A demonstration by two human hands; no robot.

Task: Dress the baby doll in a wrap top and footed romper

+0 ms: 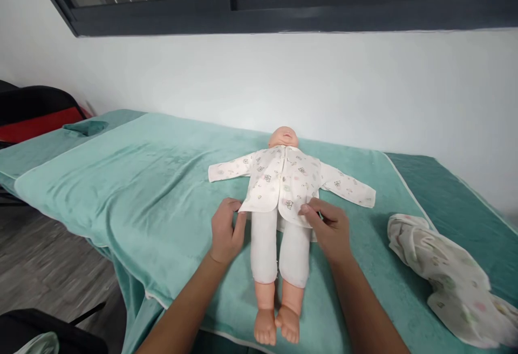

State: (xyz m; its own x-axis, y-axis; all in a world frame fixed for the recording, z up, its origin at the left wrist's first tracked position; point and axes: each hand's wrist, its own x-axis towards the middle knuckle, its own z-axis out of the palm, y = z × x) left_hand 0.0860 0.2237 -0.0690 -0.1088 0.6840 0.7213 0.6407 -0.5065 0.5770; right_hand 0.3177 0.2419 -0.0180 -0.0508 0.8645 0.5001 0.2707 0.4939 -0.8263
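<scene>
On the bed lies a baby doll [265, 289] on its back, head toward the wall and bare feet toward me. It wears white legwear and a white printed baby shirt [267, 178] that meets down the front, its sleeves spread to both sides. My left hand [227, 230] pinches the lower left corner of the shirt's hem between thumb and finger. Over the doll's other thigh, my right hand [329, 227] has thumb and fingers closed on the hem's right side. The doll's hands do not show beyond the cuffs.
A green sheet [133, 181] covers the bed and hangs over its near edge. At the right lies a crumpled printed cloth [453, 278]. Behind the bed are a white wall [283, 79] and a dark window frame [226, 16]. A black and red chair [38, 111] stands far left.
</scene>
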